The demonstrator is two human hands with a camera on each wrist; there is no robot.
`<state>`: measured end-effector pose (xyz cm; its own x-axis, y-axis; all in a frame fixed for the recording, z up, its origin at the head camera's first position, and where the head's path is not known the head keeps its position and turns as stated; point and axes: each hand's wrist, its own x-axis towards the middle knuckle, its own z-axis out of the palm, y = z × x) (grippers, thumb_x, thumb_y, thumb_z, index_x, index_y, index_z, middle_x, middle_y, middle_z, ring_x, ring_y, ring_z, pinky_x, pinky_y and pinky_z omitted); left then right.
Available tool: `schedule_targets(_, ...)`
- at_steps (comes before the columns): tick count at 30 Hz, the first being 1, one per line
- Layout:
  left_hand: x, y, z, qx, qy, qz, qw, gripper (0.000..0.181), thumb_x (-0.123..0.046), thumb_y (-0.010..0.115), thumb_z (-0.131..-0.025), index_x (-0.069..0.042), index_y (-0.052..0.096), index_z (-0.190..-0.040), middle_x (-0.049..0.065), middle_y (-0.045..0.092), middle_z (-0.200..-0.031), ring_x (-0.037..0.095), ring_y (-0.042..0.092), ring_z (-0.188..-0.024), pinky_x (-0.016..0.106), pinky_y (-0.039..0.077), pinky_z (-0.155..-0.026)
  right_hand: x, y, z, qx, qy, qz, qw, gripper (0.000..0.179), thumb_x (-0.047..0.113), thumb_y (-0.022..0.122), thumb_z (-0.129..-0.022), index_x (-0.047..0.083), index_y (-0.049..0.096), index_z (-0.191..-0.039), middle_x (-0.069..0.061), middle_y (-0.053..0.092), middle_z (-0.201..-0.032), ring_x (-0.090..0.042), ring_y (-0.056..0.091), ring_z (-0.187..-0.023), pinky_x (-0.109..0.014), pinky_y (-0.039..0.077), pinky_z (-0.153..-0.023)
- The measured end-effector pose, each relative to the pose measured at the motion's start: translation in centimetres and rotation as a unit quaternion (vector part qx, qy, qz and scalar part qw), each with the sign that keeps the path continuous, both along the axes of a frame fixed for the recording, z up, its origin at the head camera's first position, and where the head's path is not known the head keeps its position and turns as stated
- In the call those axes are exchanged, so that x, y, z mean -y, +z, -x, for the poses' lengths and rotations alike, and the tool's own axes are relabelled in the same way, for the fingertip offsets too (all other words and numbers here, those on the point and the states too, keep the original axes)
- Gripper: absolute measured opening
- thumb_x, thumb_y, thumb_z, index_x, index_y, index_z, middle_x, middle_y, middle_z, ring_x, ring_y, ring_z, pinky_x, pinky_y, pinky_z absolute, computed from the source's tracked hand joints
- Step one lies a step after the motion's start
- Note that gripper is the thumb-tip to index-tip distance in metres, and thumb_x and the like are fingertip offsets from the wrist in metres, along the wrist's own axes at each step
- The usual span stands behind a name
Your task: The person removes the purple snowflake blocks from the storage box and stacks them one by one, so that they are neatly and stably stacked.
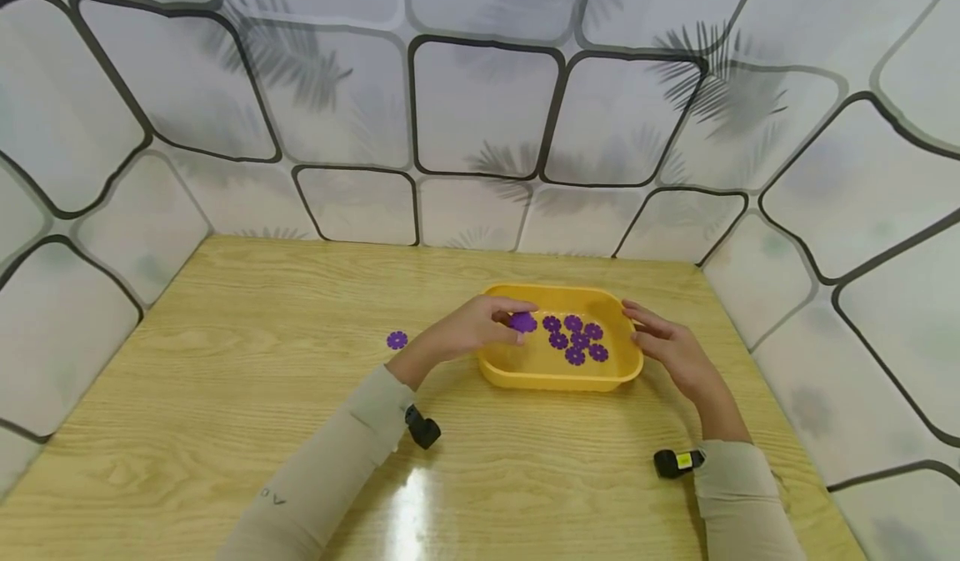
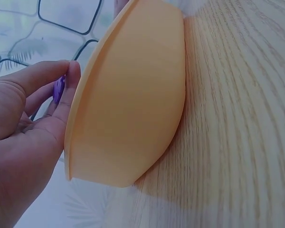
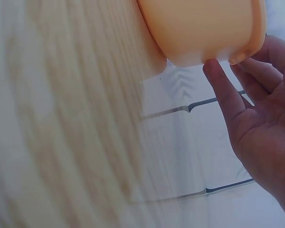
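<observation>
A yellow plastic tub (image 1: 555, 382) sits on the table with several flat purple flower-shaped discs (image 1: 580, 340) lying on its floor. Over the tub's left end, my left hand (image 1: 480, 326) pinches a purple flower-shaped disc (image 1: 523, 322) between thumb and fingers. The left wrist view shows only a purple sliver (image 2: 59, 89) among those fingers; whether it is one disc or several I cannot tell. My right hand (image 1: 678, 357) holds the tub's right end at the rim. In the right wrist view, a digit of the right hand (image 3: 261, 123) presses the tub's outer wall (image 3: 204, 33).
One more purple flower-shaped disc (image 1: 397, 340) lies on the wooden table (image 1: 300, 311), left of the tub. Patterned pale walls (image 1: 480, 111) enclose the table at the back and both sides. Each wrist carries a small black camera (image 1: 424, 432).
</observation>
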<state>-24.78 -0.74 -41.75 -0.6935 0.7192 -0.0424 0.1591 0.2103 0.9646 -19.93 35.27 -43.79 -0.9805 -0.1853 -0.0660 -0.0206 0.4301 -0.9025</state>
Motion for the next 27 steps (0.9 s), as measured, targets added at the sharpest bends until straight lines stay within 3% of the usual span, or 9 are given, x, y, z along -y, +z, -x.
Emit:
schedule_targets(6, 0.5, -0.1, -0.1, -0.022, 0.010, 0.019, 0.9995, 0.059, -0.020, 0.072, -0.094, -0.010, 0.051, -0.148, 0.012, 0.050, -0.151, 0.026, 0.053, -0.127, 0.038, 0.048, -0.103, 0.1, 0.0, 0.0, 0.001, 0.004, 0.003, 1.0000, 0.054, 0.027, 0.057, -0.104, 0.010, 0.043, -0.153, -0.003, 0.030, -0.165, -0.035, 0.034, -0.147, -0.011, 0.046, -0.094)
schedule_targets(12, 1.4, 0.1, -0.5, -0.029, 0.022, 0.020, 0.9991, 0.056, -0.020, 0.070, -0.095, -0.011, 0.053, -0.147, 0.012, 0.055, -0.146, 0.020, 0.054, -0.114, 0.033, 0.049, -0.093, 0.2, -0.1, 0.0, -0.003, 0.005, 0.002, 1.0000, 0.054, 0.028, 0.057, -0.105, 0.010, 0.043, -0.153, -0.002, 0.031, -0.165, -0.035, 0.034, -0.147, -0.010, 0.046, -0.094)
schedule_targets(15, 2.1, 0.1, -0.4, -0.048, 0.023, 0.024, 0.9983, 0.053, -0.018, 0.067, -0.096, -0.008, 0.053, -0.146, 0.013, 0.056, -0.145, 0.019, 0.053, -0.109, 0.032, 0.048, -0.090, 0.2, -0.1, 0.1, -0.004, 0.004, -0.001, 1.0000, 0.054, 0.028, 0.056, -0.105, 0.009, 0.043, -0.153, -0.002, 0.031, -0.165, -0.034, 0.035, -0.147, -0.011, 0.046, -0.094)
schedule_targets(20, 3.0, 0.2, -0.5, -0.085, 0.040, 0.061, 0.9937, 0.050, -0.016, 0.065, -0.097, -0.007, 0.054, -0.145, 0.015, 0.061, -0.137, 0.019, 0.056, -0.106, 0.029, 0.050, -0.087, 0.0, -0.2, 0.2, -0.007, 0.000, -0.013, 0.9999, 0.054, 0.029, 0.056, -0.105, 0.009, 0.043, -0.153, -0.001, 0.031, -0.165, -0.029, 0.037, -0.146, -0.011, 0.046, -0.095)
schedule_targets(27, 4.4, 0.7, -1.1, -0.095, 0.074, 0.094, 0.9882, 0.052, -0.018, 0.068, -0.096, -0.008, 0.054, -0.145, 0.010, 0.064, -0.127, 0.021, 0.061, -0.104, 0.030, 0.056, -0.084, 0.0, -0.2, 0.2, -0.002, -0.001, -0.015, 0.9999, 0.054, 0.031, 0.056, -0.104, 0.009, 0.045, -0.152, 0.000, 0.030, -0.165, -0.025, 0.038, -0.146, -0.011, 0.045, -0.097)
